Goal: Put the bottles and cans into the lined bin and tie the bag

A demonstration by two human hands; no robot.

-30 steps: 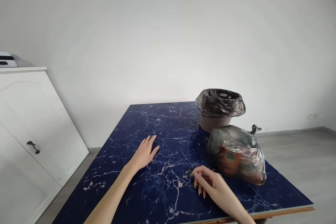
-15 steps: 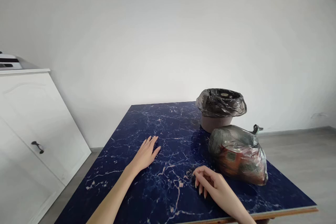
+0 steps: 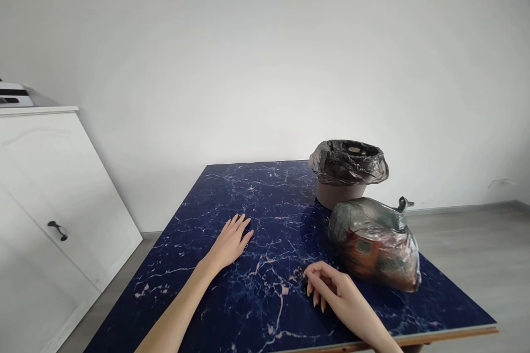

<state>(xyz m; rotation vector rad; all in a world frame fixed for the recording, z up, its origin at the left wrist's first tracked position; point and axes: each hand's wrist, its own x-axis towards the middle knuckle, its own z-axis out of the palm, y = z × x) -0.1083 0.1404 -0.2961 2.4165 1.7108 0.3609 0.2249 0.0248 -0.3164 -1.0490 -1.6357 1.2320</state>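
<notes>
My left hand (image 3: pixel 232 241) lies palm down on a dark blue, marble-patterned table (image 3: pixel 223 193). Its fingers are stretched forward, slightly spread, with nothing held. To the right, near the front edge, my right hand (image 3: pixel 330 287) rests on its side, open, its fingers loosely curled and nothing visible in them. Nearest to it is a tied, see-through grey plastic bag (image 3: pixel 375 245) with reddish-orange and dark contents that I cannot make out. Behind the bag stands a brownish bin (image 3: pixel 339 194), lined with a black trash bag (image 3: pixel 350 168) folded over its rim.
A white cabinet (image 3: pixel 53 176) with a black handle (image 3: pixel 58 230) stands left of the table, with a white and black device (image 3: pixel 14 95) on top. The pale wall (image 3: pixel 248 66) rises behind the table. Grey floor (image 3: pixel 480 248) shows on the right.
Both hands, the bag and the bin stay in place. Only the camera view has shifted very slightly.
</notes>
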